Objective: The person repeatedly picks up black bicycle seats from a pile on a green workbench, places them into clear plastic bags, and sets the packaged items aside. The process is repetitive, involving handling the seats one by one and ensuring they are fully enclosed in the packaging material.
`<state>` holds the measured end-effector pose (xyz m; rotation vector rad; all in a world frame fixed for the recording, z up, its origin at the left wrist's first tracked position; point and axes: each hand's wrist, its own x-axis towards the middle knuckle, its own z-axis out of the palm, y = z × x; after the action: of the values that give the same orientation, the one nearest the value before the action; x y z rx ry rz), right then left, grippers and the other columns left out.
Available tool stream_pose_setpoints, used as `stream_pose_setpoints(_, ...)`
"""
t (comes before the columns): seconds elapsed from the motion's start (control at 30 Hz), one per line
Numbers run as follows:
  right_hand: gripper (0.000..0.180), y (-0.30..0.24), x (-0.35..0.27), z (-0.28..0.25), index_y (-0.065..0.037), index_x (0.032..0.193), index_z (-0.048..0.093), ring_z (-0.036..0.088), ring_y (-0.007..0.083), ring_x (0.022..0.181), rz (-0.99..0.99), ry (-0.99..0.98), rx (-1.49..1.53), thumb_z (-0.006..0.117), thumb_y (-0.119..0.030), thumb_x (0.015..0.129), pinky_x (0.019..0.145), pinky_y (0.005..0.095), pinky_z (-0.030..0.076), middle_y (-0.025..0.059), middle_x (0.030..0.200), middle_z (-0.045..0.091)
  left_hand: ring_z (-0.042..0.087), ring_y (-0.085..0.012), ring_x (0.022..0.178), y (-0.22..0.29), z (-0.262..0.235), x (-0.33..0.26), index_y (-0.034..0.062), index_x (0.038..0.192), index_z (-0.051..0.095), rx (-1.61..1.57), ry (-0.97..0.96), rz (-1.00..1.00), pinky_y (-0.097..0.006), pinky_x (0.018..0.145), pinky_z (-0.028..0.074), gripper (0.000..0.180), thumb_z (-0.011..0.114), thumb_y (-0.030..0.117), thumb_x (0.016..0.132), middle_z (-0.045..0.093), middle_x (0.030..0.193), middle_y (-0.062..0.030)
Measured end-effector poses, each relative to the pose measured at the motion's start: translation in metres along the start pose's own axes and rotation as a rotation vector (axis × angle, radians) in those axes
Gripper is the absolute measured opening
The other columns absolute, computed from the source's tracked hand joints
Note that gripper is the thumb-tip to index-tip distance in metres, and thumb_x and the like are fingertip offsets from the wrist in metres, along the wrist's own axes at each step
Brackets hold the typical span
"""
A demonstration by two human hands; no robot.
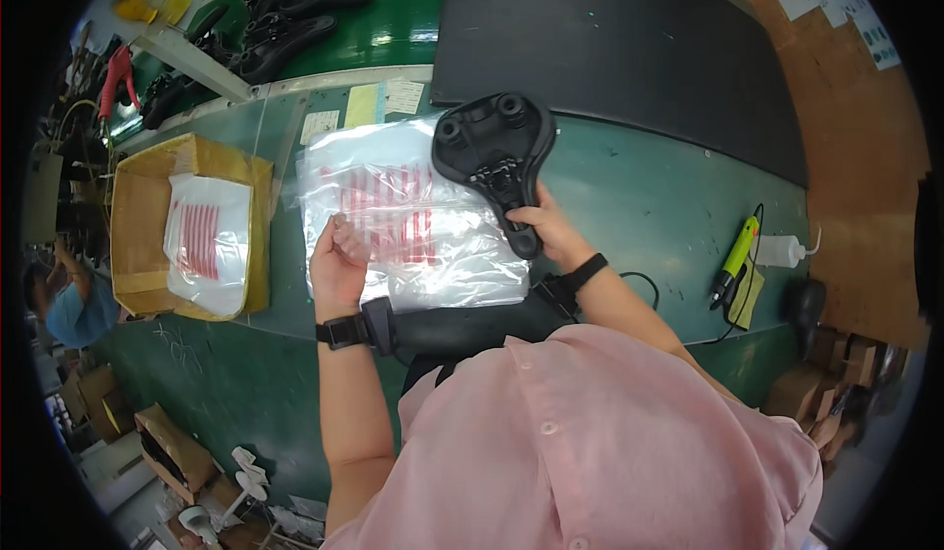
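So right hand (551, 231) is wrapped around the narrow nose of a black bike saddle (495, 157), holding it underside up, rails showing, over the far edge of a pile of clear plastic bags (413, 231) with red print. Left hand (337, 255) is pinching the near-left edge of the top bag, fingers closed on the film. Bags sit on the green bench (649, 196), right in front of the person. Off to the left there's a cardboard box (138, 216) with more of the same bags inside. A big black mat (629, 49) lies past the saddle, more saddles (295, 9) are lined up far left, and a yellow-green screwdriver (736, 255) lies to the right, well apart from both hands.
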<state>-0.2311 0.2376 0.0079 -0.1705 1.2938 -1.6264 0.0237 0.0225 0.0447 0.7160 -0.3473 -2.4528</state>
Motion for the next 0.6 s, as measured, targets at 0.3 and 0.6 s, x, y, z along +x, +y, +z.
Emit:
stream_pose_setpoints(0.3,0.068,-0.043,-0.047,0.018,-0.005,0.132,0.047,0.057,0.0358,0.109,-0.677,-0.145,-0.992,0.067,0.001,0.067,0.092,0.0376,0.047,0.0166,0.12,0.056,0.042,-0.001,0.055,-0.037,0.025,0.004,-0.0002,0.117,0.064,0.628,0.178,0.315,-0.016,0.048,0.032,0.028,0.057,0.017,0.096,0.06,0.079,0.0052)
stream_pose_setpoints(0.6,0.061,-0.02,-0.043,0.053,-0.011,0.128,0.051,0.062,0.0263,0.094,-0.287,-0.288,-1.065,0.067,-0.002,0.07,0.08,0.036,0.049,0.0093,0.104,0.062,0.068,-0.0164,0.079,-0.04,0.106,-0.059,0.0016,0.105,0.071,1.247,-0.367,0.418,-0.03,0.069,0.054,0.021,0.061,0.006,0.087,0.073,0.093,-0.0073)
